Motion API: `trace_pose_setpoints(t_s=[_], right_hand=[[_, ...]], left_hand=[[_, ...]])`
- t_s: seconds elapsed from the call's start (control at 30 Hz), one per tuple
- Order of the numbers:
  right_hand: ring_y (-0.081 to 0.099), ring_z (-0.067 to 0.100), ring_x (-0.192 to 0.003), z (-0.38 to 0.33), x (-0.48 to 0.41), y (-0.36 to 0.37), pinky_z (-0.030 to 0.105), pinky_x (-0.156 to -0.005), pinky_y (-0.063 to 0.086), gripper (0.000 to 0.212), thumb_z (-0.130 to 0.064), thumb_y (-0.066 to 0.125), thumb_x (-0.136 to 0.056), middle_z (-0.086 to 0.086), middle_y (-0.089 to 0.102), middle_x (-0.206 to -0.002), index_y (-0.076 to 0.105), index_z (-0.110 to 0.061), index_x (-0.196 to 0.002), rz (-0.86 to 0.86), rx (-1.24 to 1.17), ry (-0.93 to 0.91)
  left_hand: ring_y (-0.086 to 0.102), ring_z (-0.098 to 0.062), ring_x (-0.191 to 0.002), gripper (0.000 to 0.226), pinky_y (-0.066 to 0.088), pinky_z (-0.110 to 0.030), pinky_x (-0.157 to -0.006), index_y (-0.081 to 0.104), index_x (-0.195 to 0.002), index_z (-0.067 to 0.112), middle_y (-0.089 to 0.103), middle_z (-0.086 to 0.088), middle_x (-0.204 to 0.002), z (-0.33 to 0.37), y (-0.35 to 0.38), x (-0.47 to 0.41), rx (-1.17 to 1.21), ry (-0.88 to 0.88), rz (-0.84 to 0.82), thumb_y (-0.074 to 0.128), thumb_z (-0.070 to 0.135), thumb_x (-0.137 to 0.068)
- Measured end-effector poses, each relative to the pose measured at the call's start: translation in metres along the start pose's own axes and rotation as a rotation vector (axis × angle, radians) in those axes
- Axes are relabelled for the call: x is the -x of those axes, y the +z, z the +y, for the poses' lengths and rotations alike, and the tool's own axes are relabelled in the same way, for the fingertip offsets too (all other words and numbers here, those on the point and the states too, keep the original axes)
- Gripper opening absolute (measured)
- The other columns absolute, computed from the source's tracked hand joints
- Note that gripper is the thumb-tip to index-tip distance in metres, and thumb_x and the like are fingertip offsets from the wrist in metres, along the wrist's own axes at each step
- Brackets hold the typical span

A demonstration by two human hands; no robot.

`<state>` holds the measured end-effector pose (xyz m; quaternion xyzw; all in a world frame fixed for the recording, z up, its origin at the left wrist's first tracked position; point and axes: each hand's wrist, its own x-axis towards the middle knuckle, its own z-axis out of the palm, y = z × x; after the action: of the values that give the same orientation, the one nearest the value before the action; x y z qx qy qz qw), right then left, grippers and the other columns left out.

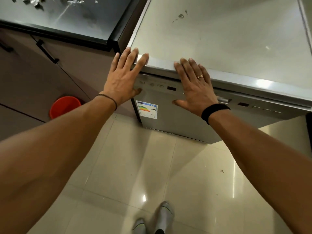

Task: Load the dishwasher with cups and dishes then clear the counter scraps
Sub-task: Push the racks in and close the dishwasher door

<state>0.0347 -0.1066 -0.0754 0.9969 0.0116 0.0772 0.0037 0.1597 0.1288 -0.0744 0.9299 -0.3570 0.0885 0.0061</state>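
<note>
Left hand (124, 78) and right hand (194, 86) flat on the dishwasher (168, 120)

Fingers straight and spread, both hands lie over the top front edge, above the closed door — an energy label (146, 109) sits near its left side. Scraps (35, 1) litter the dark counter (76, 19) to the left; a red bucket (65, 106) stands below.

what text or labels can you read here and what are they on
Nothing here reads as words or numbers.
White sticker with a blue header and coloured bars, on the door of the grey metal dishwasher: print too small and blurred.
Small buttons and a dark display window on its control strip: no legible marking.
</note>
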Motion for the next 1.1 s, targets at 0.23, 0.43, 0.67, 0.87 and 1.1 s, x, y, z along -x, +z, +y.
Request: trace_pose_setpoints(t_s=[0.23,0.43,0.67,0.87,1.1], right_hand=[[0.003,0.028,-0.154,0.001,-0.001,0.007,0.044,-0.124,0.002,0.124,-0.058,0.081,-0.068,0.008,0.008,-0.166,0.007,-0.018,-0.159,0.057,0.034,0.016],[0.004,0.028,-0.154,0.000,-0.002,0.009,0.044,-0.123,0.002,0.122,-0.061,0.077,-0.068,0.007,0.009,-0.166,0.009,-0.019,-0.159,0.063,0.053,0.029],[0.007,0.028,-0.153,-0.002,-0.003,0.012,0.042,-0.122,0.001,0.121,-0.061,0.078,-0.067,0.006,0.012,-0.166,0.012,-0.018,-0.159,0.093,0.055,0.038],[0.008,0.029,-0.153,-0.001,-0.002,0.011,0.044,-0.122,0.003,0.123,-0.060,0.080,-0.065,0.007,0.014,-0.165,0.013,-0.017,-0.158,0.092,0.018,0.023],[0.003,0.028,-0.153,-0.003,0.000,-0.002,0.043,-0.123,0.000,0.126,-0.062,0.079,-0.064,0.006,0.009,-0.166,0.008,-0.021,-0.159,0.008,-0.063,0.028]], left_hand=[[0.017,-0.041,-0.148,0.089,0.021,-0.053,-0.122,0.016,-0.158,0.027,0.024,-0.019,-0.159,-0.009,0.016,-0.009,0.012,0.026,0.108,0.068,0.034,-0.087],[0.027,-0.038,-0.137,0.083,0.032,-0.051,-0.111,0.031,-0.145,0.032,0.036,-0.016,-0.147,-0.003,0.014,-0.017,0.113,-0.047,0.153,0.076,0.026,-0.076],[0.031,-0.036,-0.133,0.076,0.028,-0.048,-0.110,0.036,-0.138,0.032,0.039,-0.014,-0.143,0.003,0.015,-0.018,0.112,-0.112,0.166,0.074,0.020,-0.074],[0.028,-0.039,-0.139,0.079,0.026,-0.049,-0.116,0.034,-0.143,0.026,0.036,-0.017,-0.146,0.010,0.011,-0.015,0.127,-0.087,0.173,0.075,0.019,-0.076],[0.006,-0.036,-0.152,0.114,0.009,-0.055,-0.123,0.020,-0.153,0.027,0.018,-0.014,-0.160,0.017,-0.013,-0.008,0.155,-0.135,-0.070,0.090,0.032,-0.064]])
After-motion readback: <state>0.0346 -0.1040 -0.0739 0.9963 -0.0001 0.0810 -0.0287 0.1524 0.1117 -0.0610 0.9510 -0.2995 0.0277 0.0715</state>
